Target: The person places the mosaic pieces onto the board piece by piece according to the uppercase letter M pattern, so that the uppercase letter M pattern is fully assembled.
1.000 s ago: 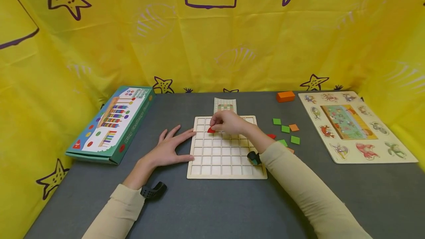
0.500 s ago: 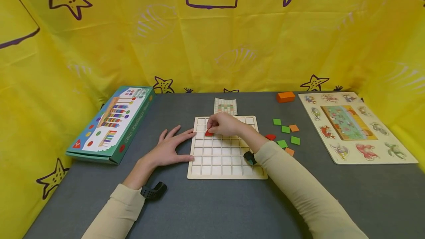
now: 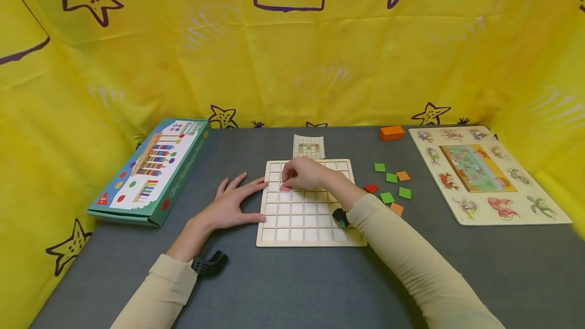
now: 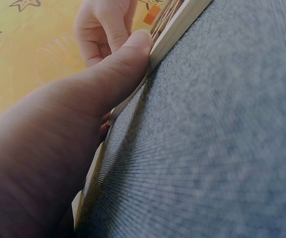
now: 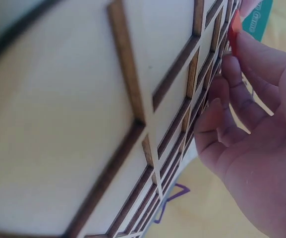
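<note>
A pale wooden grid board [image 3: 297,222] lies flat on the dark grey table. My right hand [image 3: 306,172] reaches over its upper left part and pinches a small red tile [image 3: 285,187] between thumb and fingers. In the right wrist view that red tile [image 5: 235,32] stands tilted at the grid, partly covered by the fingertips. With spread fingers, my left hand [image 3: 233,206] rests at the board's left edge. The left wrist view shows the left thumb [image 4: 125,57] touching the board's side. Just behind the board lies a printed pattern card [image 3: 308,145].
Right of the board lie loose green tiles [image 3: 391,178], orange tiles [image 3: 402,176] and a red tile [image 3: 371,188]. An orange block [image 3: 391,133] sits behind them. A sea-animal puzzle board [image 3: 491,212] lies far right, and a green game box [image 3: 153,166] far left.
My right hand has shifted slightly left and toward me with the red tile, which now sits lower at the grid. The left hand keeps its place at the board's edge.
</note>
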Action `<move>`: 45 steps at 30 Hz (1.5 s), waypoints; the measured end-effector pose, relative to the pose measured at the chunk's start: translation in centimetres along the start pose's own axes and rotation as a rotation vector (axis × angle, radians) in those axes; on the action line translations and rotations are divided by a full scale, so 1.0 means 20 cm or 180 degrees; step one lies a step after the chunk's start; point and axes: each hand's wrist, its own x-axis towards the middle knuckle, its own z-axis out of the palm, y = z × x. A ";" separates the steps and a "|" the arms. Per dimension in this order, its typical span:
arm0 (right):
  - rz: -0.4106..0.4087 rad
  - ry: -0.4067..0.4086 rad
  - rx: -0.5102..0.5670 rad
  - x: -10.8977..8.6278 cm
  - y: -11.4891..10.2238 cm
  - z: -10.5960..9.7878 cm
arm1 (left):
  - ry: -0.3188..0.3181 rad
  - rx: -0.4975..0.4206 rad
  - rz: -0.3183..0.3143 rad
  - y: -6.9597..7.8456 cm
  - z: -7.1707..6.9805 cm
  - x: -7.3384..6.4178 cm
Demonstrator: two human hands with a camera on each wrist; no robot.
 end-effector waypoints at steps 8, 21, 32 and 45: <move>-0.0017 -0.0080 -0.0069 0.00 0.01 0.01 | 0.0013 -0.0022 0.0013 0.00 0.00 0.00; -0.0037 -0.0094 0.0052 -0.02 0.01 -0.02 | 0.0042 -0.0015 0.0047 0.00 0.00 0.00; -0.0066 -0.0069 0.0223 -0.06 0.01 -0.06 | 0.0021 -0.0018 0.0033 0.00 0.00 0.00; -0.0189 0.0126 0.0187 -0.19 0.09 -0.15 | 0.0059 -0.0025 0.0061 0.00 0.00 0.00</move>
